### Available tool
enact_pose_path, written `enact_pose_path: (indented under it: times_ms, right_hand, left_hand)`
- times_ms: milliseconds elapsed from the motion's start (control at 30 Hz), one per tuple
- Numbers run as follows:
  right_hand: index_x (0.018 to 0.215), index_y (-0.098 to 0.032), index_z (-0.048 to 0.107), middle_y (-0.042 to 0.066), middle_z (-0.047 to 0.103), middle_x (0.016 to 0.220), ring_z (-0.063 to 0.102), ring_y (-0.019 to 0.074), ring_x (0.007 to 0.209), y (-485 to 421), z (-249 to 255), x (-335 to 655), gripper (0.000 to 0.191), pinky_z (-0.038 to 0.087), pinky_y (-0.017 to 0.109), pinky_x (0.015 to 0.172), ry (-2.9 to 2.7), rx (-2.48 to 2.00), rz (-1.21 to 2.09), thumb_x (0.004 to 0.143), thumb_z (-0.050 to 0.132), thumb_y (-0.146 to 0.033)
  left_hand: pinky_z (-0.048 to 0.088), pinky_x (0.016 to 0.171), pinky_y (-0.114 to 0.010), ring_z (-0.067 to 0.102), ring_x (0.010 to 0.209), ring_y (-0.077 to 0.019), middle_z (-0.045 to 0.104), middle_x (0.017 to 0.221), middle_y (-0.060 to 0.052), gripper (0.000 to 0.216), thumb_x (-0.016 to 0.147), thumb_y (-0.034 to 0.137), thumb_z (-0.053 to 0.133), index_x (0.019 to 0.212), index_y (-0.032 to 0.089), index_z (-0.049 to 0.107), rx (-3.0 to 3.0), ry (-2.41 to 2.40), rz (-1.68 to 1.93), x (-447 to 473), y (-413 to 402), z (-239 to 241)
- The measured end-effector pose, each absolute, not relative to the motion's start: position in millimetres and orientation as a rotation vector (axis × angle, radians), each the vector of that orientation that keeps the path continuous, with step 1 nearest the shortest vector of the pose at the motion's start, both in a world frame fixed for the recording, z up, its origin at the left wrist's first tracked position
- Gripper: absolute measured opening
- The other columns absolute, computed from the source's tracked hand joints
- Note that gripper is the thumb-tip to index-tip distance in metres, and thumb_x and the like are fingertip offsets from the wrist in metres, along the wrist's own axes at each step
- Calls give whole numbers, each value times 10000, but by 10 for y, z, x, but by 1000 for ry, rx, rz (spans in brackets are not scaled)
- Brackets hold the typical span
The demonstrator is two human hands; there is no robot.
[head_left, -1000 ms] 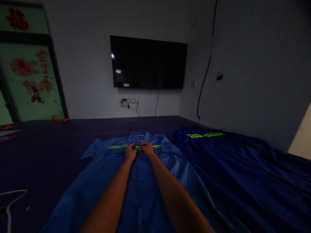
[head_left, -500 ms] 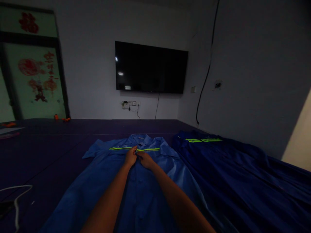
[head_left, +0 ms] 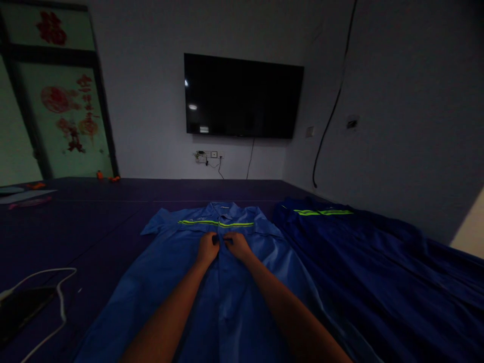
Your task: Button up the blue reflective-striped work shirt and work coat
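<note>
A light blue work shirt (head_left: 181, 272) with a yellow-green reflective stripe lies flat, front up, on a dark purple surface (head_left: 83, 227), collar away from me. My left hand (head_left: 207, 248) and my right hand (head_left: 237, 246) meet at the shirt's front opening, just below the stripe. Both pinch the cloth edges there with curled fingers. Whether a button sits between them is too dark to tell.
A darker blue garment (head_left: 363, 262) with the same stripe lies spread to the right of the shirt. A white cable (head_left: 56, 292) and a dark flat object (head_left: 20, 307) lie at the left. A black television (head_left: 242, 97) hangs on the far wall, with sockets below it.
Both hands have moved down the shirt's front opening toward me, from the reflective stripe to a spot below it. The view has shifted slightly.
</note>
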State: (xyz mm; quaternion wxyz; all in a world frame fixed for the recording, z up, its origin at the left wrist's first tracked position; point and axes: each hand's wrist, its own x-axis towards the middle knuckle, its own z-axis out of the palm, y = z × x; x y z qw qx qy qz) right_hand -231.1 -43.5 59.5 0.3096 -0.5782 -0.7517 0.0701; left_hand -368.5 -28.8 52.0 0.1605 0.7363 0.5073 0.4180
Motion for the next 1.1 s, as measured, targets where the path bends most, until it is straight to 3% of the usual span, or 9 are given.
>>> enact_pose_path:
  times_ms: [133, 233, 500, 667, 800, 933, 1100]
  right_hand:
    - [862, -159, 679, 83, 670, 933, 593, 186, 907, -545, 690, -2363, 214, 416, 231, 799, -1966, -1598, 60, 789, 481, -196]
    - [783, -176, 673, 91, 669, 834, 603, 188, 813, -625, 742, -2401, 336, 412, 232, 705, -1905, -1693, -10, 853, 406, -367]
    - [662, -166, 674, 124, 664, 715, 621, 223, 724, -634, 752, -2548, 495, 401, 255, 594, -1711, -1887, 55, 734, 459, -606]
    - [736, -131, 678, 169, 662, 773, 625, 246, 732, -598, 738, -2651, 414, 411, 276, 589, -1564, -2046, -12, 716, 513, -510]
    - [656, -165, 667, 104, 661, 690, 619, 207, 688, -555, 721, -2560, 257, 383, 236, 552, -1597, -1992, 63, 717, 525, -370]
    - [589, -181, 642, 37, 629, 585, 587, 142, 583, -493, 683, -2440, 299, 321, 196, 475, -1561, -1912, 160, 769, 462, -338]
    - [578, -176, 627, 9, 602, 556, 574, 128, 563, -436, 644, -2402, 308, 285, 190, 448, -1561, -1853, 191, 787, 449, -316]
  left_hand:
    - [432, 767, -277, 593, 845, -179, 653, 851, -95, 120, 691, 106, 568, 792, 113, 631, 2210, 1481, 1110, -3678, -315, 566]
    - [418, 729, -266, 585, 810, -180, 642, 809, -84, 71, 682, 105, 570, 726, 126, 621, 2232, 1471, 1112, -3668, -322, 582]
    - [397, 682, -235, 569, 740, -151, 634, 731, -52, 161, 674, 32, 488, 648, 140, 604, 2182, 1453, 1117, -3664, -315, 595]
    - [416, 716, -243, 579, 778, -152, 659, 816, -56, 235, 647, 1, 492, 756, 141, 646, 2154, 1322, 1104, -3674, -279, 569]
    - [420, 782, -273, 585, 822, -167, 661, 831, -68, 205, 660, 36, 533, 773, 143, 667, 2238, 1303, 1062, -3673, -238, 556]
    - [419, 818, -289, 581, 856, -174, 656, 863, -72, 185, 655, 51, 578, 782, 145, 673, 2248, 1330, 1082, -3675, -192, 557]
    - [429, 802, -286, 580, 813, -157, 652, 815, -59, 187, 649, 13, 563, 741, 137, 668, 2186, 1309, 1131, -3671, -169, 565]
